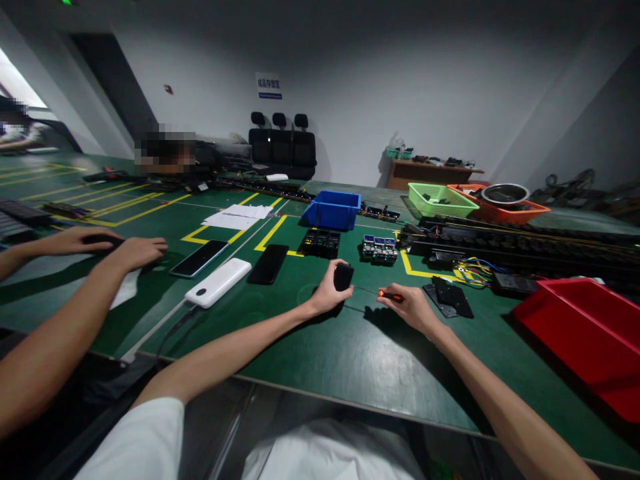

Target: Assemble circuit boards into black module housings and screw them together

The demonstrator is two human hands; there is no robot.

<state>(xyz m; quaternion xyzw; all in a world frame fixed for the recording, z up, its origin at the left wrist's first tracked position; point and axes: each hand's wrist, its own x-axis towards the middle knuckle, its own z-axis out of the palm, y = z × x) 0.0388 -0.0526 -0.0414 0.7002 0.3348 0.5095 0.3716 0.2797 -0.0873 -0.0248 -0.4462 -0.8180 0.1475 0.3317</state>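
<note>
My left hand (330, 291) is closed around a small black part (343, 277), held upright above the green table. My right hand (411, 307) grips the orange and black handle of a screwdriver (389, 295). The thin shaft points left, and its tip is close to the black part; whether they touch cannot be made out. Behind my hands sit a black module (321, 243) and a module with blue and silver tops (379, 249). Flat black plates (449, 297) lie to the right of my right hand.
A red bin (585, 333) stands at right, a blue bin (331, 210) behind my hands. Left lie a black phone (269, 264), a white power bank (219, 283) and another phone (200, 259). A person's hands rest at far left. Long black assemblies (525, 243) lie back right.
</note>
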